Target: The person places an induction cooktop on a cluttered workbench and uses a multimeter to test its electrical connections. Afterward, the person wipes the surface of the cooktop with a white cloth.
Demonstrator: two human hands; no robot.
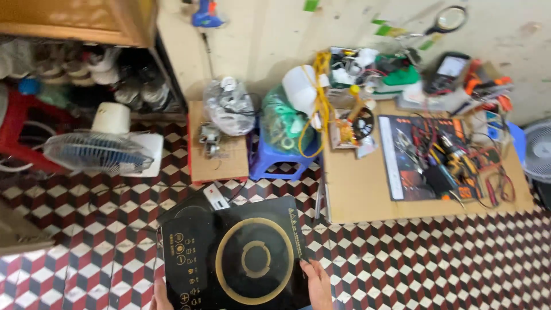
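A black induction cooktop (235, 258) with gold rings and a panel of gold buttons is held above the patterned tile floor. My left hand (160, 297) grips its lower left edge, only partly in view at the bottom of the frame. At its right edge sits my right hand (318, 282), fingers on the rim. A second black panel with a white plug (216, 197) lies just behind the cooktop.
A low cardboard-topped table (356, 189) at the right carries a dark mat, tools, wires and a multimeter (447, 72). A blue plastic stool (275, 163) with bags, a cardboard box (218, 161), a toppled white fan (103, 150) and a red stool (17, 120) stand behind.
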